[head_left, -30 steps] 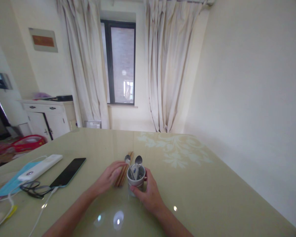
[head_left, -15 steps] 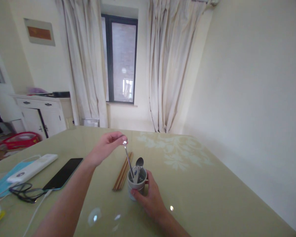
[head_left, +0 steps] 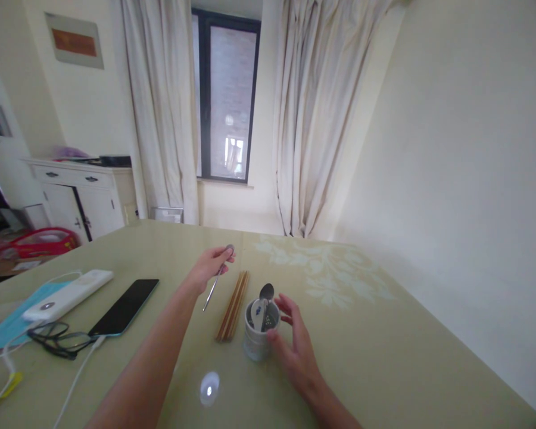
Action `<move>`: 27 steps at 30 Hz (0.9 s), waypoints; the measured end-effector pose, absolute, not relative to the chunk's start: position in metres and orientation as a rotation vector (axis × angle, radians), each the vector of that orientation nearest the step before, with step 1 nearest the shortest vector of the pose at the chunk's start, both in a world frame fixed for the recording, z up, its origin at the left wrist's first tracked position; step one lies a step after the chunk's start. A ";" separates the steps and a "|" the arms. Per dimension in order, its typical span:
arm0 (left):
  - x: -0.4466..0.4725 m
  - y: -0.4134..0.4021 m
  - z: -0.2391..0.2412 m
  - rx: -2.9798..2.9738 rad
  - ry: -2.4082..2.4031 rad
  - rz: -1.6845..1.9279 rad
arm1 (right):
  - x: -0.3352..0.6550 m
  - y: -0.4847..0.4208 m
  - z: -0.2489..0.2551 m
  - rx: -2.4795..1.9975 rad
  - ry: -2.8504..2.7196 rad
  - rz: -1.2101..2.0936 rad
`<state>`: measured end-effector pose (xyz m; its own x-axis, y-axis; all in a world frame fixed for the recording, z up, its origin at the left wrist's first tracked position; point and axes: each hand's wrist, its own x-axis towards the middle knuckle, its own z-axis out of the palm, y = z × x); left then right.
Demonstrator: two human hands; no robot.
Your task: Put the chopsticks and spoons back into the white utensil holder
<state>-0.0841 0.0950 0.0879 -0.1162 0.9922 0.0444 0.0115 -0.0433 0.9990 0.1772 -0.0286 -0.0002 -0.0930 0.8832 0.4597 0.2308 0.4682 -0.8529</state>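
My left hand is raised a little over the table and pinches a metal spoon near its bowl end, the handle slanting down to the left. A grey cup stands on the table with two more spoons in it. My right hand is beside the cup on its right, thumb against its side, fingers spread and loosened. A bundle of wooden chopsticks lies flat just left of the cup.
On the glass-topped green table, at the left, lie a black phone with a cable, black glasses, a white remote and a blue face mask. A white cabinet and curtains stand behind.
My left hand has lifted one spoon out of the cup and carried it left, clear of the rim. My right hand has loosened from around the cup, its fingers now apart.
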 end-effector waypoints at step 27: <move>-0.086 0.117 0.007 1.531 1.836 0.897 | 0.191 0.011 0.168 -1.158 -2.166 0.415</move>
